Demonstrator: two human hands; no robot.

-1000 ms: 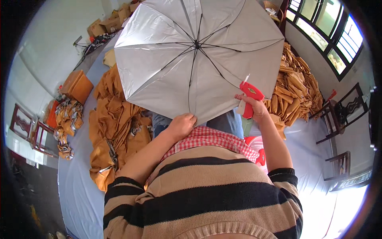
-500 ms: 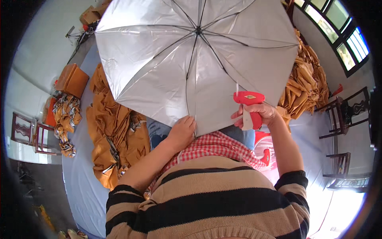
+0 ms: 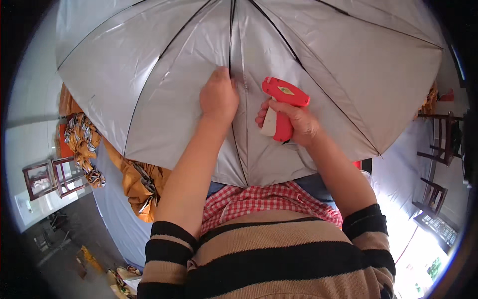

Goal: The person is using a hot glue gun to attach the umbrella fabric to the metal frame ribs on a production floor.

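An open umbrella with a silver inner lining and thin black ribs fills the upper view, its inside facing me. My left hand pinches the lining along a central rib. Just to its right my right hand grips a red and white tagging gun, its nose pointing left at the fabric beside that rib. My lap with a red checked cloth lies under the umbrella's near edge.
A heap of folded ochre umbrella covers lies on the blue-grey sheet at left. A small wooden chair stands at far left; dark wooden chairs stand at right near a bright window.
The umbrella has come much closer and now fills the view. My left hand slid from the canopy's edge up along a rib, and my right hand brought the tagging gun inward beside it.
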